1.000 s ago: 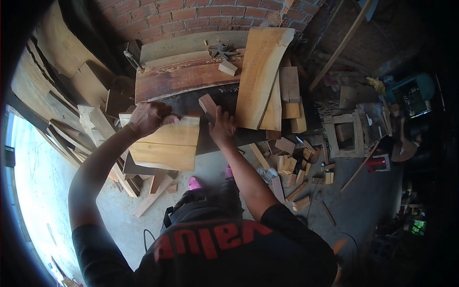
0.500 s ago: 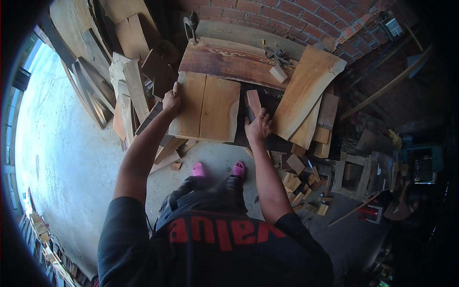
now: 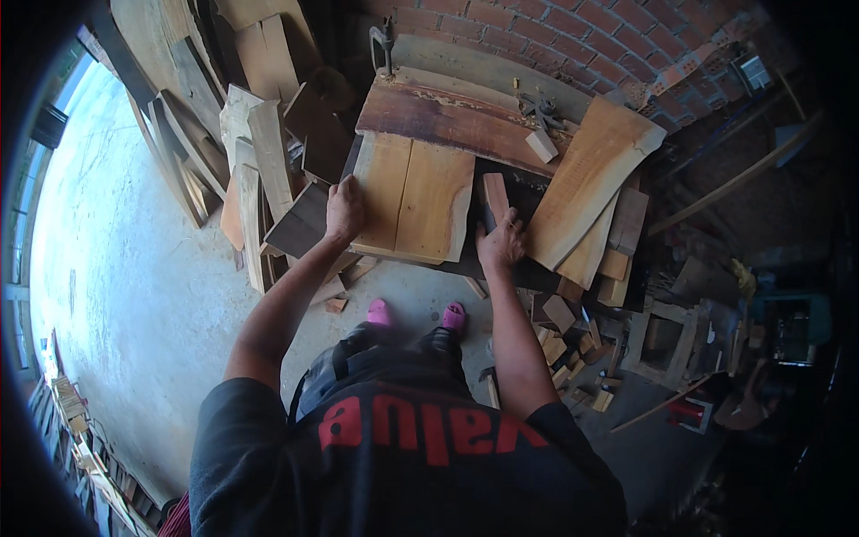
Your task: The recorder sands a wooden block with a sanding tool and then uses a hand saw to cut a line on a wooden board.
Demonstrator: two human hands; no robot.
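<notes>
A pale wooden panel (image 3: 434,201) with a lengthwise seam lies flat on the dark workbench (image 3: 514,174). At its left edge, my left hand (image 3: 344,210) is closed around the side, its fingertips partly hidden. My right hand (image 3: 503,240) grips the near end of a reddish wooden block (image 3: 494,192) with a dark side, just right of the panel. Behind the panel lies a dark red-brown board (image 3: 438,121). To the right of my right hand, a wide live-edge board (image 3: 595,174) rests at a slant over other boards.
A metal clamp (image 3: 382,49) stands at the bench's back left, before a brick wall (image 3: 573,36). A small pale offcut (image 3: 541,145) sits near a dark tool (image 3: 540,109). Planks (image 3: 268,143) lean at the left. Offcuts (image 3: 559,345) litter the floor at the right.
The view has shifted, so the bench sits farther right. My left hand has slid toward me along the panel's edge, its thumb no longer pointing up. My right hand keeps its grip on the block.
</notes>
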